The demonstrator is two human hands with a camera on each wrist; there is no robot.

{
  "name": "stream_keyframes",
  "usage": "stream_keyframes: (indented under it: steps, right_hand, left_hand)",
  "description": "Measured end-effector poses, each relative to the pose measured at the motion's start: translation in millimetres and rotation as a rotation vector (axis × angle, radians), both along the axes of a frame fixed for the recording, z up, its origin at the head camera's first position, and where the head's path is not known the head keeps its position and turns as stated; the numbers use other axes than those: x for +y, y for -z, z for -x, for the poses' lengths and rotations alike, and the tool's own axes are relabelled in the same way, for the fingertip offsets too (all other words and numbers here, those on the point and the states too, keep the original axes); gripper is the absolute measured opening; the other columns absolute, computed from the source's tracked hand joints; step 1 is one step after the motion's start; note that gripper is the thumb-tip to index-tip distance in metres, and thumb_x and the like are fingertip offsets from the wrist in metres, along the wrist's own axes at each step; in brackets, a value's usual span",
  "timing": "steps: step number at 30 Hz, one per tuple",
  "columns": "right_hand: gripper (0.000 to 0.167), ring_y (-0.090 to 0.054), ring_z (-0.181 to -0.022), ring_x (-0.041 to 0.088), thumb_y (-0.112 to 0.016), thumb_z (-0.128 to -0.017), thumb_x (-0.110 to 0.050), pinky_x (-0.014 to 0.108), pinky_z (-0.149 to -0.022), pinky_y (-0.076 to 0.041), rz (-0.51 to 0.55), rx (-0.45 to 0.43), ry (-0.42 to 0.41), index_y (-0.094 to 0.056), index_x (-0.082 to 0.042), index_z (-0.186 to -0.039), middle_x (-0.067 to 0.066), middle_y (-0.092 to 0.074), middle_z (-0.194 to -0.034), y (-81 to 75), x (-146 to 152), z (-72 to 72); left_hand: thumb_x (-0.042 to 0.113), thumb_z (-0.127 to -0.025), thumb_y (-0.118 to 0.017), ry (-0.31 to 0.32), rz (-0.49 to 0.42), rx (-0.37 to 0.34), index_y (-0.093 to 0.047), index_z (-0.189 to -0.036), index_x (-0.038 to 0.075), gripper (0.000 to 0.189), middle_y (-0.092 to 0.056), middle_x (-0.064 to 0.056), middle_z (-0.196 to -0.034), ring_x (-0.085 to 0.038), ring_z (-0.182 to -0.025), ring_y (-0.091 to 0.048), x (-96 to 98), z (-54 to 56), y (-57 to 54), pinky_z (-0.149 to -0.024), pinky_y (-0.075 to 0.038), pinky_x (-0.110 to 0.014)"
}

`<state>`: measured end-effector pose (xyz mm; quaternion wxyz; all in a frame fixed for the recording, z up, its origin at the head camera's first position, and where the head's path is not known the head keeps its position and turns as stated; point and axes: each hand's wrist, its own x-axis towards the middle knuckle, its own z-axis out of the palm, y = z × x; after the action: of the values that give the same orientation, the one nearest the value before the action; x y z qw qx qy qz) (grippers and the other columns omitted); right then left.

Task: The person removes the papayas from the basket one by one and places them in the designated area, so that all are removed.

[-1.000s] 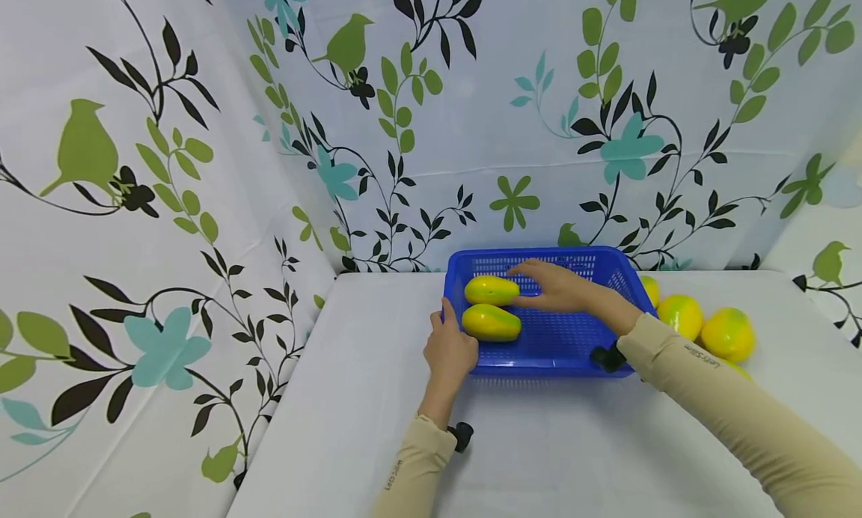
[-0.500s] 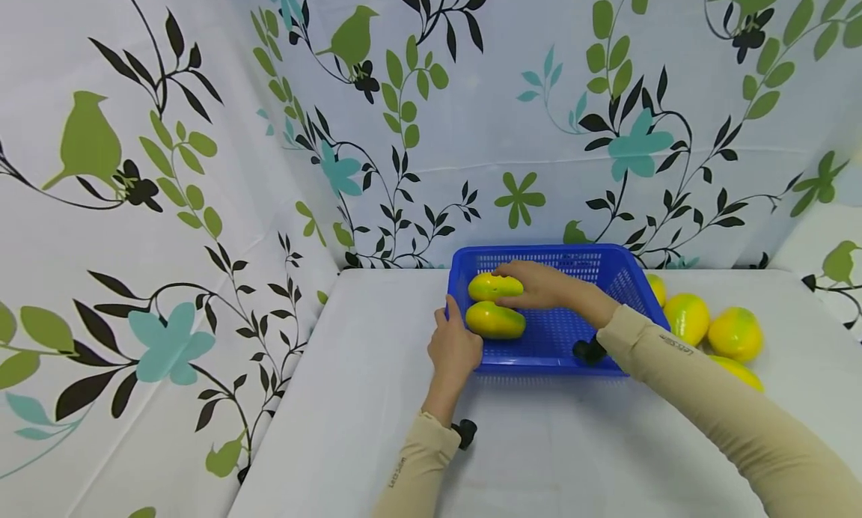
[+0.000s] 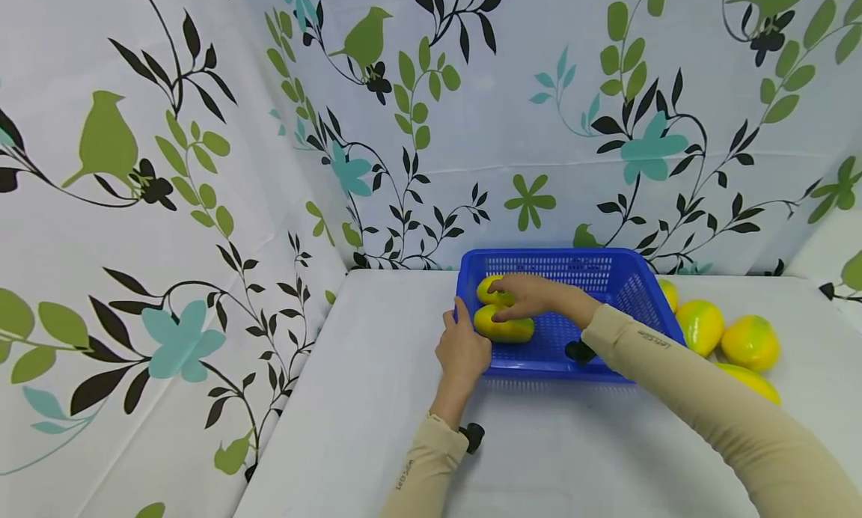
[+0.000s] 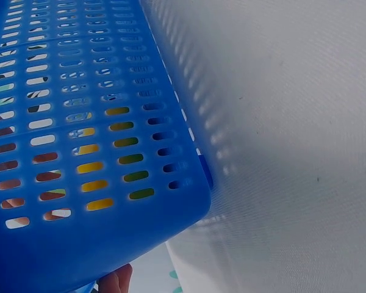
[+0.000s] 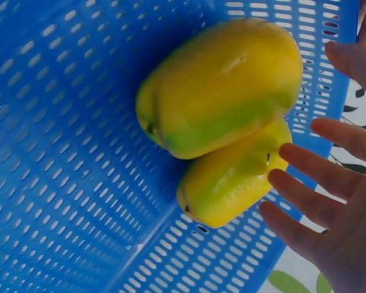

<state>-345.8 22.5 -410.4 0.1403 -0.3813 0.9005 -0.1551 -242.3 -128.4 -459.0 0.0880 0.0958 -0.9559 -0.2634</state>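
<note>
Two yellow-green papayas, the near one (image 3: 505, 329) and the far one (image 3: 483, 293), lie side by side at the left end of a blue perforated basket (image 3: 566, 349). My left hand (image 3: 465, 355) grips the basket's left rim; in the left wrist view only its fingertips (image 4: 117, 281) peek out below the corner. Over the papayas hovers my right hand (image 3: 532, 297), fingers spread and holding nothing. In the right wrist view those fingers (image 5: 305, 162) reach close to the far papaya's end; whether they touch it I cannot tell.
Several more yellow-green fruits (image 3: 750, 343) lie on the white table (image 3: 579, 458) right of the basket, partly behind my right sleeve. A leaf-and-bird patterned cloth (image 3: 444, 129) hangs behind and along the left.
My right hand has moved left from beside the far papaya, touched it, and now lies above both papayas with fingers apart. My left hand stays on the rim. The head view has shifted slightly.
</note>
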Motion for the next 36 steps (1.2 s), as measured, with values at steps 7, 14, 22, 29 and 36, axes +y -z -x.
stream_keyframes:
  steps: [7, 14, 22, 29, 36]
  right_hand:
    - [0.065, -0.056, -0.117, 0.034, -0.072, -0.086, -0.039, 0.053, -0.102, -0.042, -0.088, -0.068, 0.001, -0.054, -0.002, -0.137, 0.017, -0.061, -0.128, 4.2, -12, 3.2]
    - [0.071, -0.052, -0.118, 0.031, -0.078, -0.082, -0.035, 0.056, -0.107, -0.035, -0.171, -0.153, 0.022, -0.051, -0.005, -0.140, 0.013, -0.058, -0.132, 11.4, -18, 6.5]
    - [0.075, -0.050, -0.122, 0.033, -0.077, -0.083, -0.035, 0.057, -0.108, -0.033, -0.194, -0.167, 0.026, -0.046, -0.005, -0.145, 0.014, -0.055, -0.137, 13.0, -18, 8.7]
    - [0.075, -0.049, -0.121, 0.035, -0.076, -0.084, -0.031, 0.056, -0.106, -0.036, -0.119, -0.167, 0.028, -0.044, -0.001, -0.145, 0.018, -0.052, -0.138, -8.1, 0, 7.1]
    - [0.072, -0.051, -0.117, 0.034, -0.074, -0.085, -0.030, 0.053, -0.100, -0.042, -0.021, -0.080, 0.027, -0.044, -0.002, -0.144, 0.018, -0.053, -0.136, -28.5, 26, 4.8]
  left_hand:
    - [0.013, -0.082, -0.063, 0.003, 0.016, 0.011, -0.029, -0.154, 0.003, 0.081, -0.048, -0.022, -0.135, -0.027, -0.067, -0.057, -1.2, -0.6, -1.0, -0.063, -0.052, -0.044]
    - [0.013, -0.080, -0.065, 0.004, 0.027, 0.009, -0.030, -0.154, 0.004, 0.082, -0.048, -0.021, -0.134, -0.027, -0.067, -0.057, 0.1, 0.5, -1.4, -0.063, -0.052, -0.044]
    - [0.012, -0.081, -0.064, 0.002, 0.031, 0.023, -0.030, -0.154, 0.004, 0.081, -0.049, -0.021, -0.133, -0.027, -0.068, -0.057, -0.5, 0.5, -2.1, -0.063, -0.052, -0.044]
    - [0.012, -0.082, -0.065, 0.000, 0.029, 0.033, -0.031, -0.154, 0.003, 0.080, -0.049, -0.022, -0.134, -0.028, -0.069, -0.059, 3.0, 1.5, -4.5, -0.063, -0.053, -0.044]
    - [0.011, -0.081, -0.065, -0.012, 0.032, 0.043, -0.033, -0.153, 0.003, 0.079, -0.050, -0.023, -0.133, -0.031, -0.070, -0.061, 1.9, 0.5, -2.1, -0.061, -0.052, -0.046]
